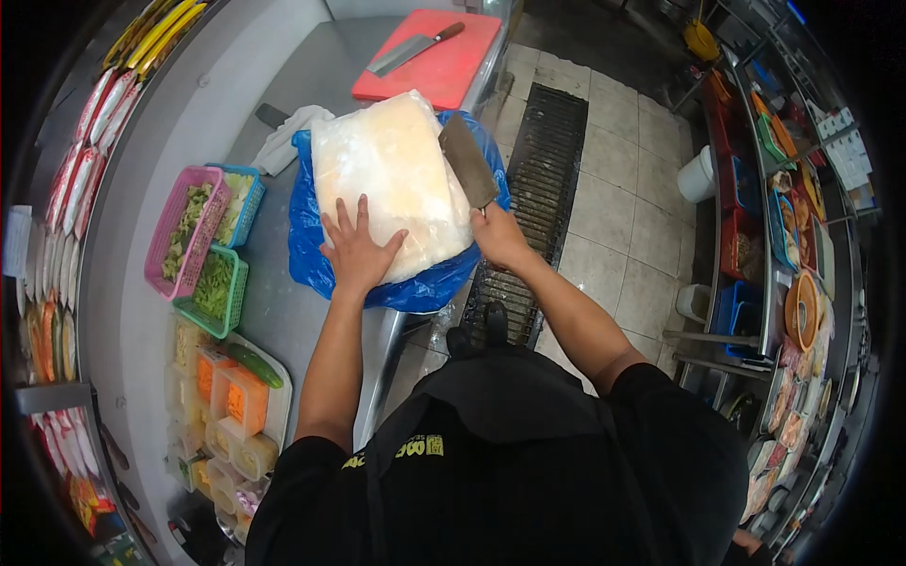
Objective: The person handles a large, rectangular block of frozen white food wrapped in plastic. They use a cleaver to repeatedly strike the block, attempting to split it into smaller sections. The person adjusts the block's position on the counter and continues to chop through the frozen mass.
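Observation:
A large pale slab (382, 170), frosted and wrapped in clear plastic, lies on a blue plastic bag (304, 240) at the front edge of the steel counter. What the slab is made of I cannot tell. My left hand (359, 251) rests flat on its near part with the fingers spread. In my right hand (499, 237) is the handle of a cleaver (470, 161), whose broad blade lies along the slab's right side. Whether the blade touches the slab is unclear.
Beyond the slab, another cleaver (407, 55) lies on a red cutting board (453, 42). A white cloth (283, 145) sits left. Baskets of greens, pink (157, 244), blue (248, 212) and green (233, 311), stand near tubs (244, 403) of cut food. A floor grate (541, 163) runs right.

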Motion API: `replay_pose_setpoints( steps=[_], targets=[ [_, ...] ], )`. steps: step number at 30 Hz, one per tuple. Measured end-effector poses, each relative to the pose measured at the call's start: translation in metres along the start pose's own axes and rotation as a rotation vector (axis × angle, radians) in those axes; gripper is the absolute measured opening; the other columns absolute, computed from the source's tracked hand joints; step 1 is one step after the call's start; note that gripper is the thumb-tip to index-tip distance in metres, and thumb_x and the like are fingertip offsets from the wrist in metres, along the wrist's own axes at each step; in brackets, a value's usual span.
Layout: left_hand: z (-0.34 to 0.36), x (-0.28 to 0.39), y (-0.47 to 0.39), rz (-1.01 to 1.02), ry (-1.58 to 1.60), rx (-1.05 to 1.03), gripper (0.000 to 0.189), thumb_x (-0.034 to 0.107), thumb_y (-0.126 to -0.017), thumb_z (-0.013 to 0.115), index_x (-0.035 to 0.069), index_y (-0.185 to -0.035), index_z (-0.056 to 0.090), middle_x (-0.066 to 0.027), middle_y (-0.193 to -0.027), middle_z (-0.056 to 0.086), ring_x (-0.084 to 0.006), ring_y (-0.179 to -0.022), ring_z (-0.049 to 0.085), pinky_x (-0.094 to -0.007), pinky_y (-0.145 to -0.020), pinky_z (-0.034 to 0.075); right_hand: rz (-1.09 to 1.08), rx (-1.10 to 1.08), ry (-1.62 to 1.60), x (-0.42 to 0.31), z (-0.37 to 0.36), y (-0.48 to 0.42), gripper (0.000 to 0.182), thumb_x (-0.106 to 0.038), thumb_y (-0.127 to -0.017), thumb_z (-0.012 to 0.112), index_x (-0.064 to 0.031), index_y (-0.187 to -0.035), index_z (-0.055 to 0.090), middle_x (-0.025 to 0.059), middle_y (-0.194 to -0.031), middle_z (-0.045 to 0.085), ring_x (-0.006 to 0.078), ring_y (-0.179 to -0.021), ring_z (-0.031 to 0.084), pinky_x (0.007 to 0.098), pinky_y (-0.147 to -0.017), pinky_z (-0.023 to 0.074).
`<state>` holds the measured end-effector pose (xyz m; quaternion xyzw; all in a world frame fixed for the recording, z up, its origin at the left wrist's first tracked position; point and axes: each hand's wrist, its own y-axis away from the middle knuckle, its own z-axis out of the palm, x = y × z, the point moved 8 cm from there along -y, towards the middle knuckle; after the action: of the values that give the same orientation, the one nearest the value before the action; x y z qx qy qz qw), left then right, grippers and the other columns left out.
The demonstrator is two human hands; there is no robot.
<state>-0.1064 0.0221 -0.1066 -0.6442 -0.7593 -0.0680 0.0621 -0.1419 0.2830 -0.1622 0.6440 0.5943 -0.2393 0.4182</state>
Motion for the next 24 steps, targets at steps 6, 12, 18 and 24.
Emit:
replay_pose_setpoints(
  steps=[6,12,18,24],
  targets=[
    [0.001,-0.007,0.016,0.071,0.077,-0.014,0.100,0.055,-0.079,0.071,0.017,-0.162,0.030,-0.0182,-0.170,0.015,-0.0490,-0.155,0.007,-0.0784,-0.107,0.028,-0.152,0.075,0.085,-0.044,-0.042,0.034,0.043,-0.031,-0.103,0.051,0.0104,-0.108,0.060,0.0365,-0.094,0.067,0.0536,-0.093,0.066,0.0574,-0.087,0.0501],
    [-0.004,0.000,0.022,0.005,0.029,0.043,0.094,0.052,-0.079,0.070,0.015,-0.159,0.038,-0.0173,-0.169,0.021,-0.0482,-0.154,0.011,-0.0766,-0.107,0.031,-0.286,0.044,0.138,-0.076,-0.040,0.061,0.041,-0.031,-0.105,0.051,0.0094,-0.102,0.060,0.0346,-0.086,0.066,0.0523,-0.085,0.066,0.0567,-0.080,0.0498],
    [-0.005,-0.011,0.026,0.025,0.121,0.132,0.081,0.052,-0.089,0.067,0.013,-0.156,0.042,-0.0168,-0.165,0.030,-0.0417,-0.153,0.022,-0.0665,-0.114,0.028,-0.348,-0.069,0.284,-0.058,-0.011,0.064,0.037,-0.029,-0.105,0.052,0.0065,-0.100,0.059,0.0331,-0.083,0.066,0.0519,-0.082,0.065,0.0586,-0.076,0.0496],
    [-0.006,-0.045,-0.030,-0.148,0.484,0.262,0.080,0.055,-0.097,0.059,0.008,-0.157,0.038,-0.0199,-0.162,0.038,-0.0356,-0.153,0.030,-0.0542,-0.120,0.021,-0.312,-0.120,0.305,-0.086,0.004,0.032,0.042,-0.030,-0.103,0.048,0.0079,-0.116,0.060,0.0354,-0.098,0.068,0.0534,-0.089,0.066,0.0587,-0.086,0.0513]
  ],
)
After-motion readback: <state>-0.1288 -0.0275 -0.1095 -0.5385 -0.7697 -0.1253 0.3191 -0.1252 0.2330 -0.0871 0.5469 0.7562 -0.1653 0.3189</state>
